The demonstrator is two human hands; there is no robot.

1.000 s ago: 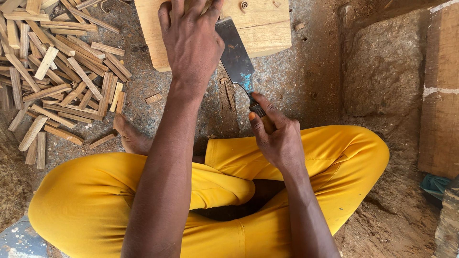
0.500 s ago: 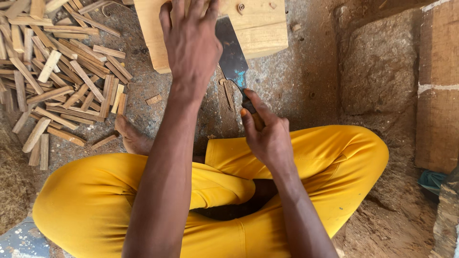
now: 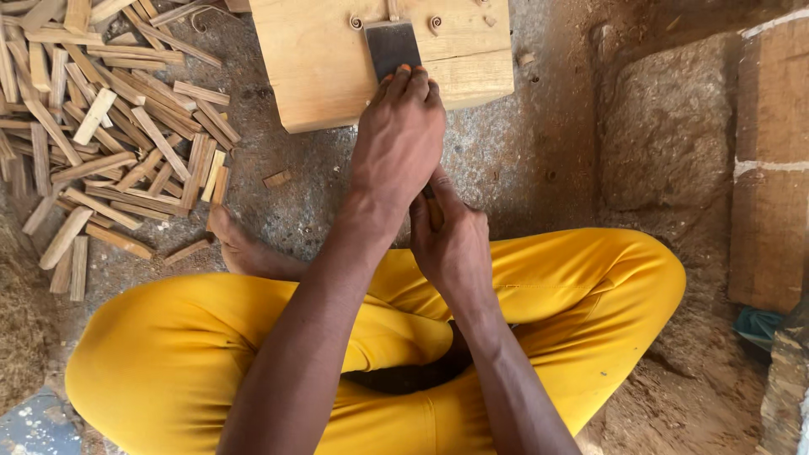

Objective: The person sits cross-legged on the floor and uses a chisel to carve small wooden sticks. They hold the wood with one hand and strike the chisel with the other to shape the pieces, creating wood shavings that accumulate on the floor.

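Head view: the left hand (image 3: 398,139) presses flat, fingers extended, on a broad dark steel blade (image 3: 391,46) over a pale wooden block (image 3: 320,67). The right hand (image 3: 451,240) is clenched around its handle. The blade looks stiff, heavy and sharp-edged, so it is probably best held by handle and spine.

- Rough grey concrete floor (image 3: 539,152), pitted and dusty, in soft even daylight.
- Heap of short pale split wooden sticks (image 3: 101,143) strewn at upper left, a few strays near its edge.
- Large weathered grey stone block (image 3: 666,126) at right, sunk in sandy brown earth (image 3: 699,388).
- Tall brown wooden plank (image 3: 771,168) along the right edge, crossed by a pale streak.
- Patch of dry straw-like fibre (image 3: 21,320) at far left.
- Bit of blue speckled surface (image 3: 34,425) in the lower left corner.
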